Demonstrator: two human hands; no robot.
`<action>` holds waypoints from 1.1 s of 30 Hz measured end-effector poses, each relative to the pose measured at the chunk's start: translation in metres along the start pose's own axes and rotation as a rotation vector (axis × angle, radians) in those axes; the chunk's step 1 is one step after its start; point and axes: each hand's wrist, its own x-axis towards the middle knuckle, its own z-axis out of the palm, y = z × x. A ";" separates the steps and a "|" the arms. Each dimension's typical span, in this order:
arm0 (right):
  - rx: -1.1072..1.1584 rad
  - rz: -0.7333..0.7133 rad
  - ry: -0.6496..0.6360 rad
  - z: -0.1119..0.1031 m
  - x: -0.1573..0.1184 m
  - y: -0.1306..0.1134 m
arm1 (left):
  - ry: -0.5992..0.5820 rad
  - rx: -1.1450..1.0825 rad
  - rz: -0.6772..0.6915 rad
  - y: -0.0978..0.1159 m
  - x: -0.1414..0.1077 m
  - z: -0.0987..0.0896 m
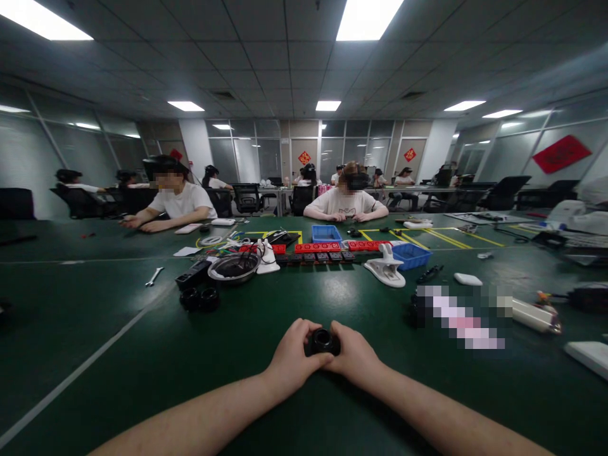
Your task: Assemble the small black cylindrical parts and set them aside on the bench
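Note:
A small round black part (322, 341) with a ring-shaped opening on top is held between both hands, low over the green table (228, 354). My left hand (297, 354) wraps round its left side, fingers curled behind and thumb in front. On the right side my right hand (352, 354) closes round the same part, its thumb and fingertips close to those of the left. The underside of the part is hidden. Two similar black round parts (199, 299) stand side by side at the left.
Beyond the hands are a metal bowl (234, 268), a white clamp base (386, 267), red and black strips (324, 247) and blue bins (411, 256). A wrench (154, 277) lies left; a cream cylinder (532, 315) lies right. Two people sit across the table.

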 end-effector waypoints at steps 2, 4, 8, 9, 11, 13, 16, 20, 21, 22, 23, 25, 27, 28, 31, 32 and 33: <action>-0.120 -0.004 0.034 0.001 -0.001 -0.003 | 0.012 0.001 -0.005 -0.001 0.001 0.000; -0.169 -0.044 0.051 -0.001 -0.002 -0.004 | -0.013 -0.007 0.008 -0.003 0.003 -0.002; -0.042 -0.219 -0.058 -0.011 0.001 0.003 | -0.116 -0.025 0.074 -0.006 0.006 -0.009; 0.003 -0.268 -0.112 -0.014 0.002 0.005 | -0.138 -0.033 0.089 -0.006 0.006 -0.010; 0.084 -0.331 -0.205 -0.021 0.005 0.010 | -0.163 -0.054 0.108 -0.007 0.007 -0.010; 0.149 -0.349 -0.268 -0.026 0.007 0.013 | -0.163 -0.069 0.112 -0.007 0.007 -0.010; 0.227 -0.343 -0.325 -0.029 0.010 0.016 | -0.142 -0.071 0.109 -0.007 0.006 -0.009; 0.288 -0.344 -0.349 -0.030 0.011 0.017 | -0.143 -0.055 0.122 -0.007 0.006 -0.009; 0.296 -0.348 -0.354 -0.030 0.011 0.017 | -0.144 -0.051 0.123 -0.007 0.006 -0.010; 0.300 -0.351 -0.359 -0.031 0.011 0.017 | -0.146 -0.049 0.124 -0.006 0.006 -0.010; 0.303 -0.354 -0.365 -0.032 0.011 0.018 | -0.148 -0.045 0.125 -0.006 0.006 -0.010; 0.312 -0.364 -0.379 -0.033 0.012 0.018 | -0.152 -0.036 0.124 -0.005 0.006 -0.010; 0.325 -0.373 -0.394 -0.034 0.012 0.019 | -0.152 -0.026 0.126 -0.004 0.006 -0.010; 0.332 -0.376 -0.401 -0.034 0.012 0.019 | -0.153 -0.023 0.126 -0.004 0.006 -0.010; 0.350 -0.361 -0.402 -0.034 0.012 0.020 | -0.157 -0.031 0.122 -0.004 0.006 -0.010; 0.359 -0.349 -0.398 -0.034 0.012 0.020 | -0.158 -0.035 0.119 -0.004 0.006 -0.011; 0.369 -0.332 -0.392 -0.034 0.011 0.020 | -0.159 -0.038 0.118 -0.004 0.006 -0.011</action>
